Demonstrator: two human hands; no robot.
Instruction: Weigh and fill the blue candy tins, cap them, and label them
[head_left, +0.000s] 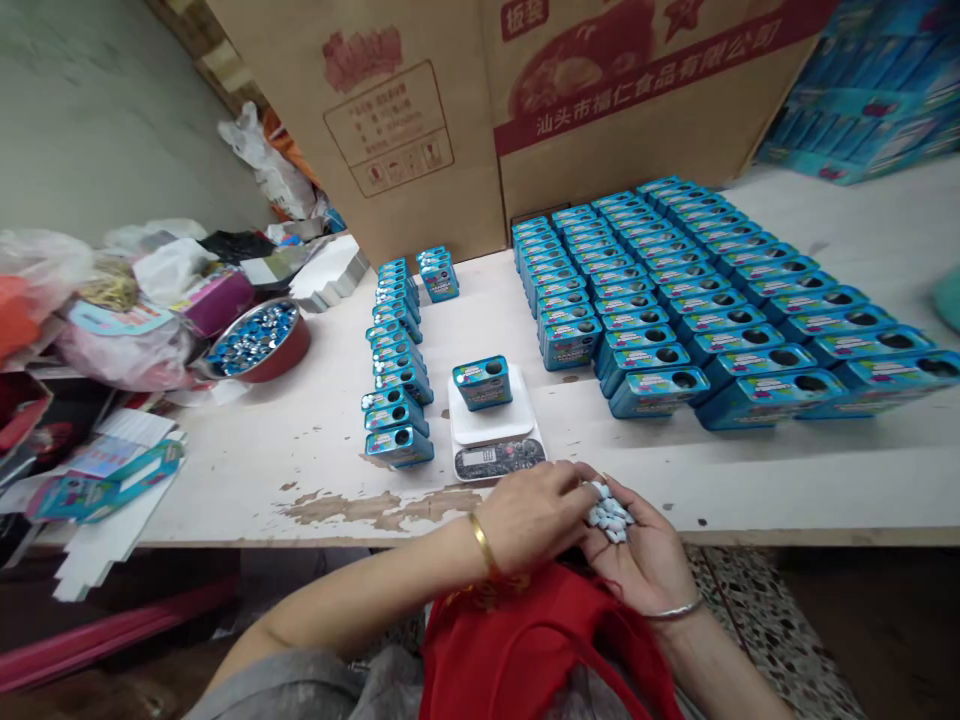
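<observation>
My right hand (652, 558), a silver bangle at its wrist, is turned palm up and cupped around a small heap of pale blue and white candies (611, 515). Bent over that heap is my left hand (534, 512), with a gold bangle; its fingers are curled together at the candies, and the fingertips are partly hidden. Just beyond my hands, a white digital scale (480, 435) carries one upright blue candy tin (484, 385) with a dark round opening in its top. The display appears to show zeros.
Many similar blue tins (652, 390) stand in rows at right; a shorter row (397, 445) is left of the scale. A red bowl (289, 350) holds shiny blue pieces. Cardboard boxes (420, 210) wall the back. Bags and cartons crowd the left. The table edge (300, 543) is in front.
</observation>
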